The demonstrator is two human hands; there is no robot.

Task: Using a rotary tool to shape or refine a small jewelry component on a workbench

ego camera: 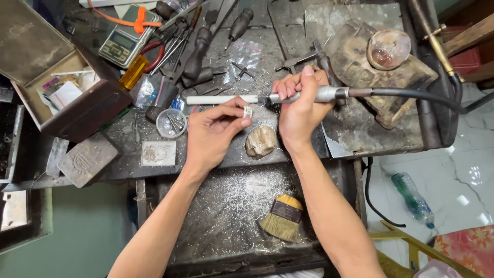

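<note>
Left hand (215, 135) pinches small silver ring (248, 110) at tabletop (355, 134) centre; right hand (301, 105) grips rotary handpiece (309, 95), bit at the ring. Risks: bit skating onto fingertips (245, 122), ring snatched from the pinch, drive cable (411, 97) tugging aim off.

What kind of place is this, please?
Probably a jeweller's workbench. The left hand holds a small ring, the right hand a rotary handpiece; metal filings and a brush lie in the tray below.
</note>
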